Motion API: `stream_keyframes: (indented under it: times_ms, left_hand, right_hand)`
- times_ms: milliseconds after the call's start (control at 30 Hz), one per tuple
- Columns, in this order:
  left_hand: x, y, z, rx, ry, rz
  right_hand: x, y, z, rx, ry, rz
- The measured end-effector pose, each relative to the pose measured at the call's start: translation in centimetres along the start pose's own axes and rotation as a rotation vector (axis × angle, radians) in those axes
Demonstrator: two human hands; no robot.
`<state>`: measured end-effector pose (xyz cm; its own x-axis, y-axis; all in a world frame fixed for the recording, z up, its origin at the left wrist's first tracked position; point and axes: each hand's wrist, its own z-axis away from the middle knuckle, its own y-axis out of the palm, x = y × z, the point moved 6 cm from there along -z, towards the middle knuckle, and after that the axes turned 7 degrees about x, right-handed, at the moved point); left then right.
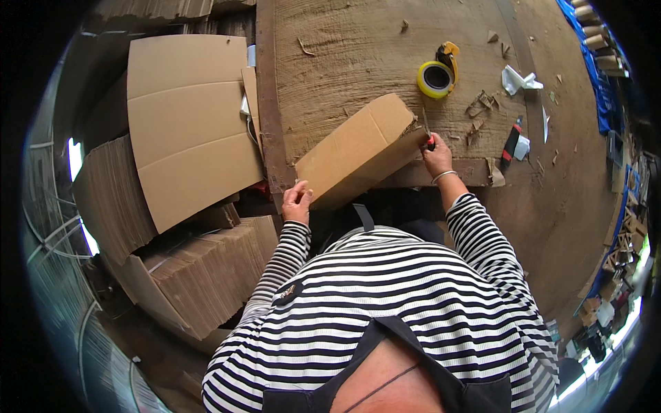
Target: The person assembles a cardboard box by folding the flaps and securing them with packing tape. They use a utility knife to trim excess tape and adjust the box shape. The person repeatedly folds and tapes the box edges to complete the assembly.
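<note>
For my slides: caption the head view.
Left hand at a cardboard box, right hand holding a red-handled tool.

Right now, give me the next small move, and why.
Probably trim the ragged right end of the cardboard box with the red-handled tool: the right hand grips it beside that rough edge, while the left hand touches the opposite end.

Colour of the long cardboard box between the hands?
The long cardboard box is light brown; best seen in head view.

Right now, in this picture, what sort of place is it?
Probably a carton-packing workshop: stacked cardboard sheets, a folded carton, and a tape dispenser on a worn table.
</note>
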<state>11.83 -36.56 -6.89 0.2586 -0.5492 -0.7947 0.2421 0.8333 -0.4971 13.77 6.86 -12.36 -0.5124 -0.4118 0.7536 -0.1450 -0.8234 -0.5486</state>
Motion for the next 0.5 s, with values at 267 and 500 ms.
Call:
stream_keyframes:
  times_ms: [267, 500]
  left_hand:
    - [-13.5, 8.8, -3.9, 0.422, 0.498, -0.715]
    - [-14.0, 14.9, -7.6, 0.542, 0.343, -0.783]
  right_hand:
    - [9.4, -4.5, 4.6, 0.0, -0.068, 0.289]
    - [12.7, -2.7, 3.4, 0.211, -0.041, 0.569]
